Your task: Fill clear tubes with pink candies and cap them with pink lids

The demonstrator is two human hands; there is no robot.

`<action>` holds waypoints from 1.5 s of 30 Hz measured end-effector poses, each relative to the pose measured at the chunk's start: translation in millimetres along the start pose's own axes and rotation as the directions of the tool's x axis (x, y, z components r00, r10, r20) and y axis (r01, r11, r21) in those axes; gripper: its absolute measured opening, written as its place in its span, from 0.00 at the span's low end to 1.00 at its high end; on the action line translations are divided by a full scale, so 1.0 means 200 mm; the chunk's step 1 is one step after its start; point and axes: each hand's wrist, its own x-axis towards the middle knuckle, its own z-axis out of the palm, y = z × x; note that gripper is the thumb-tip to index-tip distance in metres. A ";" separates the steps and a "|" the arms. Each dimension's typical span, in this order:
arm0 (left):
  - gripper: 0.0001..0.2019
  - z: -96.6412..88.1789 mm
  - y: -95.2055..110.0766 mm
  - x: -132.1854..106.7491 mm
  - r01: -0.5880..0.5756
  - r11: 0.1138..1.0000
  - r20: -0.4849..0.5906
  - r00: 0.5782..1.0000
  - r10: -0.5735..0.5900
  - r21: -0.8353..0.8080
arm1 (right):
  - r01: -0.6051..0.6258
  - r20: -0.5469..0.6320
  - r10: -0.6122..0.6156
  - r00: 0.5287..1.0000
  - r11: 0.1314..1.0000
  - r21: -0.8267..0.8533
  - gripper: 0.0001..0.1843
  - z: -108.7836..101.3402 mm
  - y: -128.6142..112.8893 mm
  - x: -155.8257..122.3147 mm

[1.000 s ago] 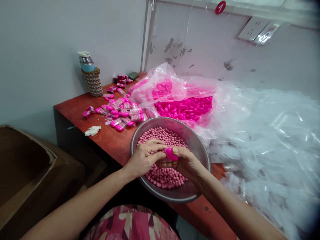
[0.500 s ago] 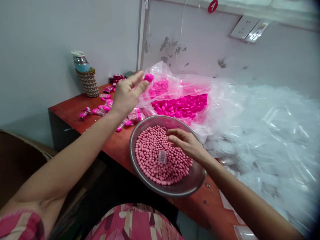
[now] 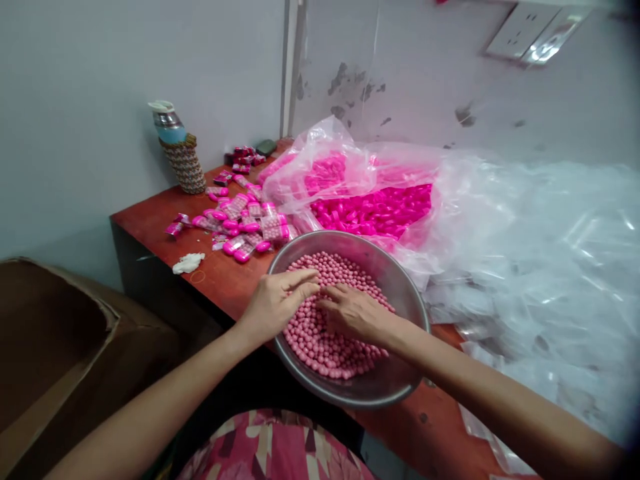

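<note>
A steel bowl (image 3: 419, 293) holds many small pink balls (image 3: 345, 370). My left hand (image 3: 275, 303) is over the bowl's left side, thumb and fingers brought together. No pink cap shows at its fingertips, and whatever lies inside the grip is hidden. My right hand (image 3: 357, 312) reaches down into the balls from the right with bent fingers. Its fingertips nearly meet those of the left hand. Whether it grips anything is hidden from above, and the small clear container is out of sight.
Filled clear containers with pink caps (image 3: 250, 227) lie piled on the red table (image 3: 150, 223). Behind the bowl, an open plastic bag holds pink caps (image 3: 375, 210). Clear plastic bags (image 3: 540, 267) cover the right side. A bottle (image 3: 181, 150) stands back left; a cardboard box (image 3: 120, 333) sits below.
My left hand, which held a pink cap above the table, has come down to the bowl. My right hand has moved lower into the balls, where the clear container lay.
</note>
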 end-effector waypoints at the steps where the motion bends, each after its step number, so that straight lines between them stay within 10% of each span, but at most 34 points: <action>1: 0.14 0.01 0.00 -0.01 -0.023 1.000 -0.008 1.000 0.023 0.021 | 0.080 -0.002 -0.080 0.997 0.997 -0.010 0.12 -0.01 0.01 -0.01; 8: 0.11 0.01 0.01 -0.02 -0.136 0.989 -0.050 0.989 0.138 0.053 | 0.349 0.053 -0.345 0.937 0.917 -0.193 0.08 -0.04 0.01 -0.04; 19: 0.12 0.01 -0.04 -0.03 -0.090 0.995 -0.204 0.976 0.078 -0.046 | 0.108 0.045 -0.099 0.994 0.940 -0.323 0.08 -0.01 0.12 0.10; 26: 0.13 0.01 -0.06 -0.02 -0.044 0.993 -0.233 0.972 0.017 -0.109 | 0.192 0.064 -0.216 0.974 0.945 0.266 0.08 0.10 -0.08 0.23; 32: 0.14 0.00 -0.05 -0.02 -0.015 0.989 -0.218 0.976 -0.017 -0.144 | -0.147 0.100 0.120 0.988 0.498 0.854 0.05 0.01 -0.04 0.14; 37: 0.16 -0.01 -0.01 0.00 0.092 0.985 -0.045 0.994 -0.099 -0.149 | -0.102 0.097 0.286 0.953 0.005 0.995 0.12 -0.10 -0.02 0.04; 45: 0.11 0.11 0.01 0.03 0.282 0.804 0.269 0.950 -0.159 -0.523 | -0.097 0.119 0.404 0.907 -0.074 0.993 0.15 -0.10 -0.05 -0.06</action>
